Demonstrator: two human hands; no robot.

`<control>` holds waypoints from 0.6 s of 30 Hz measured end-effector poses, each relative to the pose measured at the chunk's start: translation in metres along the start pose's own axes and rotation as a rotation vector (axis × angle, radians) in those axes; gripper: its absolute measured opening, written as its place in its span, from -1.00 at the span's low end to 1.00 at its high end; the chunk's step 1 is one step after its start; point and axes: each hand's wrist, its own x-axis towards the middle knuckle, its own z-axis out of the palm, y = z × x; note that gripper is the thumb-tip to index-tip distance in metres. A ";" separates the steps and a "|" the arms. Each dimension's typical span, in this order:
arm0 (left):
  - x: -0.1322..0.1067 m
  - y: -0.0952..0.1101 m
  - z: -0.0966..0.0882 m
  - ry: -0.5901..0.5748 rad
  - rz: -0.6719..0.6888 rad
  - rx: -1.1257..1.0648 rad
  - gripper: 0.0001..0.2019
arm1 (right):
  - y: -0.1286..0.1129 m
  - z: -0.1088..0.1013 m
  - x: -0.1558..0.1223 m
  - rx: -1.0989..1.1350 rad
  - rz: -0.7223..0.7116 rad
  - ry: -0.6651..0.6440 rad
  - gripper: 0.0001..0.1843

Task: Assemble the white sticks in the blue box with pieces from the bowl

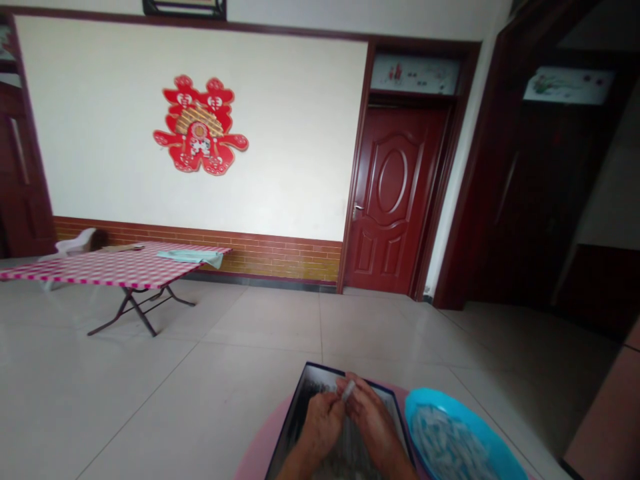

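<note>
My left hand (321, 421) and my right hand (371, 417) meet over an open box (299, 398) with a dark rim and pale inner walls. Between the fingers of my right hand is a small whitish tube-like piece (349, 390), its end sticking up. The fingers of my left hand are closed against its lower part; what exactly they grip is hidden. Dark and greyish small items (316, 388) lie inside the box, too blurred to name. To the right, a blue basin (493, 437) holds many whitish, tube-like pieces (447, 437).
The box and basin stand on a round pink surface (257, 437). Across the tiled floor (215, 380), a folding table with a pink checked cover (100, 268) carries a light green cloth (193, 256). A white chair (76, 243) is behind it. A red door (393, 200) is shut.
</note>
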 end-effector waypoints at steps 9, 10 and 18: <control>-0.006 0.010 -0.003 -0.288 -0.299 -0.507 -0.41 | -0.003 0.003 -0.001 0.073 0.030 -0.096 -0.52; -0.006 0.013 -0.004 -0.298 -0.319 -0.544 -0.43 | -0.003 0.003 -0.002 0.066 0.046 -0.118 -0.54; -0.004 0.011 -0.001 -0.270 -0.358 -0.591 -0.47 | -0.002 0.006 -0.005 0.003 0.102 -0.209 -0.51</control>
